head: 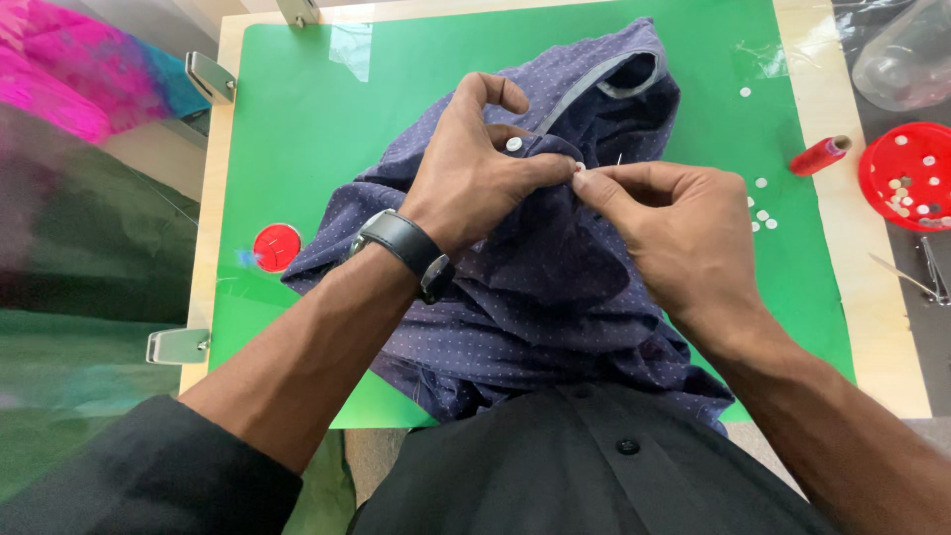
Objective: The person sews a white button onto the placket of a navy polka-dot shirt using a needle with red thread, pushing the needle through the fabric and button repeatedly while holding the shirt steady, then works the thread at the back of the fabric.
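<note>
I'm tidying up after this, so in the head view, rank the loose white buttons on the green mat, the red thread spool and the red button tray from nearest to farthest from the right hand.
From the right hand:
1. Loose white buttons, just to its right on the green mat.
2. Red thread spool, farther right, off the mat's edge.
3. Red button tray, far right.

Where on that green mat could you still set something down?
The mat is bare at upper left, between its top edge and the red disc, and at lower right beside the shirt. It is crowded mid-mat, where both hands, left and right, pinch the shirt, and at right by the loose buttons.
</note>
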